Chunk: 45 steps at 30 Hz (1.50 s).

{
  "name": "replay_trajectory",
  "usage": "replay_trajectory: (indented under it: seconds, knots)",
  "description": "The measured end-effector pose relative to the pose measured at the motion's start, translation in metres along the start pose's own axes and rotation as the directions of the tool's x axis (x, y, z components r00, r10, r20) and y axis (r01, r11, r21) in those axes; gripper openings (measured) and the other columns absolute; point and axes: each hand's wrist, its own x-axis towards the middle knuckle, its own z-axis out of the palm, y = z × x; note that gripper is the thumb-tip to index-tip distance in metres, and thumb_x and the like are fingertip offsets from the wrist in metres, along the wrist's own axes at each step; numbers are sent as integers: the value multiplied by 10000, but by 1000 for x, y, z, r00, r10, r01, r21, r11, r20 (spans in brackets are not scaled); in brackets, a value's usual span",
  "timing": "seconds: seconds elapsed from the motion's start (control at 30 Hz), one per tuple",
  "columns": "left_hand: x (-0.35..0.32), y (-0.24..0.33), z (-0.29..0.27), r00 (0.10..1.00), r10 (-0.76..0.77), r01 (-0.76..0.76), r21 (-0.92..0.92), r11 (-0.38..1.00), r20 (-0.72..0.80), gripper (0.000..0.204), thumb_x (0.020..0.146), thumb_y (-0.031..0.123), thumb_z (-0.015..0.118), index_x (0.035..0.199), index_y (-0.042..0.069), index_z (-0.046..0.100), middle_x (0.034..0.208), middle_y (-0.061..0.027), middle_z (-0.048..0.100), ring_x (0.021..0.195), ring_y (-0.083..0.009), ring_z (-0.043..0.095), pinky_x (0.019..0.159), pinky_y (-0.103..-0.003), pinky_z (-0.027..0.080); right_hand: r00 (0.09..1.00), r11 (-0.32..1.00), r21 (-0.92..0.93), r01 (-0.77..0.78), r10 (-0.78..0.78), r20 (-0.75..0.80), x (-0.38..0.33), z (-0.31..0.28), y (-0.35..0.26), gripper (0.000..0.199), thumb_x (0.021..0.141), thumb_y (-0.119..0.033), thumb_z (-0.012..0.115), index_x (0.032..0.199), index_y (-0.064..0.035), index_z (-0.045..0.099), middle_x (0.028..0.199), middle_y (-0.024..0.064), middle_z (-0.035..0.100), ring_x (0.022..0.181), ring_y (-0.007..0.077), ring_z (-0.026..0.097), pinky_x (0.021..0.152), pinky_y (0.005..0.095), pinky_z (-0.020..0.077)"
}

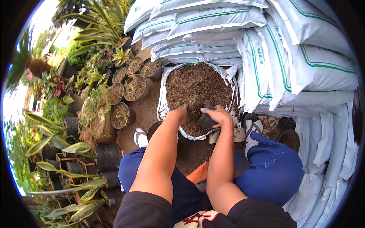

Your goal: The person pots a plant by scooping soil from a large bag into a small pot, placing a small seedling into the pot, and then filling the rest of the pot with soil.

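A white sack (162, 93), its top rolled open, is full of dark brown, crumbly soil mix (199, 85) and stands on the ground before me. My right hand (219, 116) grips a small black planting pot (207, 121) by its side, tilted over the near part of the soil. My left hand (182, 115) is at the soil just left of the pot, seen edge-on. Its fingers are mostly hidden, so whether they hold soil does not show.
White sacks with green stripes (218, 19) are stacked behind and to the right (315, 64). Potted seedlings (137, 87) and variegated snake plants (78, 147) crowd the left. A black pot (154, 130) sits by my left foot, another (288, 140) beyond my right knee. An orange object (197, 176) lies between my legs.
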Motion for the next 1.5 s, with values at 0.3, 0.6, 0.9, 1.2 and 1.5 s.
replay_trajectory:
  seconds: [0.3, 0.6, 0.9, 1.2, 1.5]
  knots:
    - [21, 36, -7, 973, 232, -232, 137, 963, 15, 432, 713, 15, 550, 1111, -22, 713, 910, -192, 744, 828, -303, 730, 634, -445, 522, 996, 976, 201, 83, -73, -53, 19, 16, -2, 932, 754, -500, 864, 1380, 82, 494, 1265, 245, 659, 1072, 338, 709, 767, 517, 642]
    - [-45, 32, -51, 925, 268, -276, 7, 961, -271, 638, 797, -77, 520, 1392, 130, 625, 1236, -225, 700, 1173, -362, 672, 948, -424, 542, 966, 922, 335, 193, -118, -230, 14, 9, -19, 939, 749, -404, 857, 1493, 1, 453, 1339, 251, 631, 1090, 327, 708, 741, 443, 637]
    - [-113, -9, -74, 878, 333, -259, 244, 935, -344, 608, 913, 48, 610, 1500, 171, 511, 1603, -136, 428, 1424, -363, 475, 1161, -447, 436, 819, 723, 454, 520, -273, -504, 16, 15, -34, 790, 726, -212, 860, 1397, -6, 497, 1164, 203, 666, 895, 237, 705, 654, 375, 590]
    - [-215, -24, -97, 965, 145, -144, 21, 989, -220, 566, 935, 127, 634, 1491, 154, 535, 1407, -211, 619, 1296, -355, 600, 1096, -429, 478, 787, 783, 107, 613, -593, -171, 6, 60, -57, 846, 707, -217, 853, 1452, -63, 483, 1305, 197, 608, 1126, 332, 651, 947, 437, 559]
    - [-241, -87, -34, 973, -96, 75, -104, 992, -210, 629, 909, 102, 669, 1514, 163, 508, 1371, -190, 646, 1263, -358, 619, 1054, -454, 497, 794, 745, -296, 598, -600, 93, -30, 132, -58, 934, 673, -267, 868, 1489, -38, 477, 1433, 255, 540, 1319, 384, 560, 1110, 446, 468]
